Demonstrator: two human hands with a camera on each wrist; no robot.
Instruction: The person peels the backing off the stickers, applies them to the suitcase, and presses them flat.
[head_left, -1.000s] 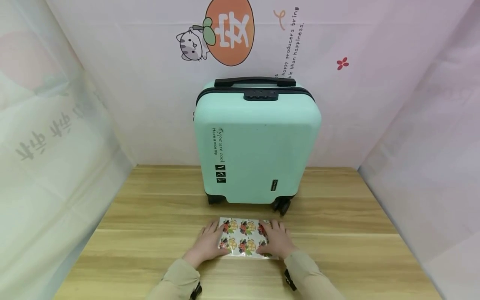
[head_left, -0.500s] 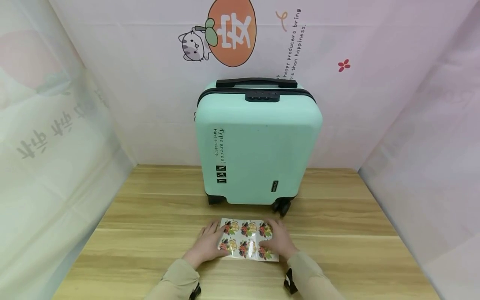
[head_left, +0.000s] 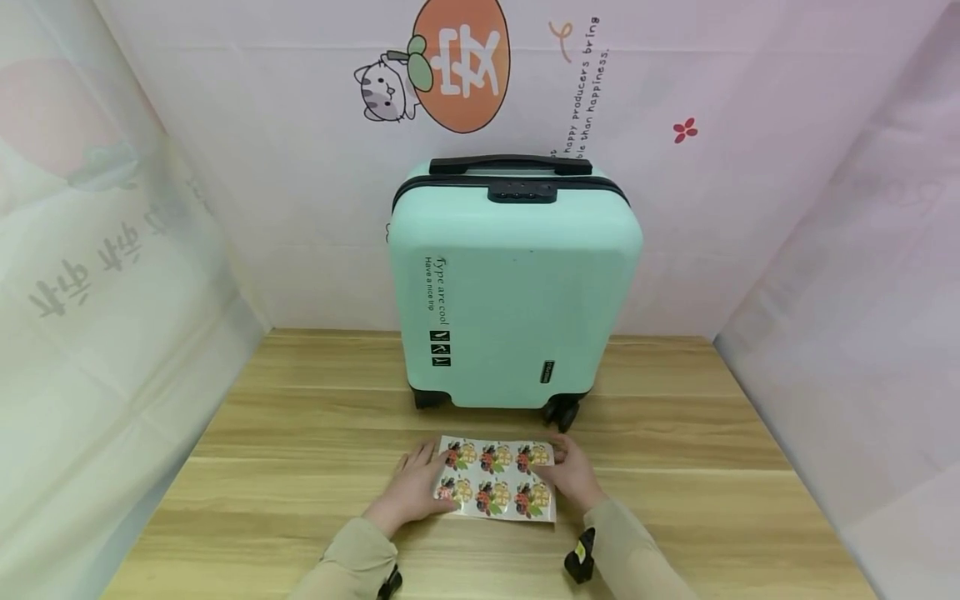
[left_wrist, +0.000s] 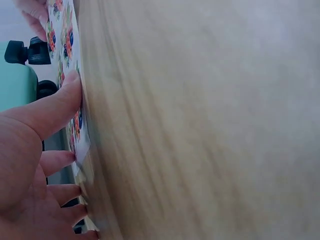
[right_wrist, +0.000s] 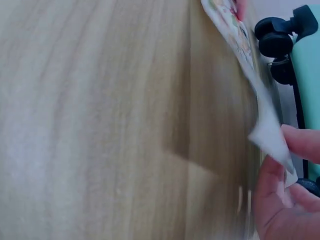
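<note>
A glossy white sticker sheet (head_left: 495,481), printed with rows of red berries, yellow slices and green leaves, lies on the wooden table in front of the suitcase. My left hand (head_left: 411,492) rests at its left end. In the left wrist view the thumb (left_wrist: 67,97) lies straight along the sheet and the other fingers are spread on the table. At the right end, my right hand (head_left: 576,477) pinches the sheet's edge between thumb and fingers. The right wrist view shows that end of the sheet (right_wrist: 269,132) bent up off the table, casting a shadow.
A mint-green suitcase (head_left: 517,292) stands upright behind the sheet, its black wheels (head_left: 562,411) close to the sheet's far edge. Printed white cloth (head_left: 697,217) hangs behind and at both sides of the wooden table (head_left: 315,433).
My right hand has slid right, from lying over the sheet to its right edge, which it now pinches. More printed pictures show. The left hand has stayed in place.
</note>
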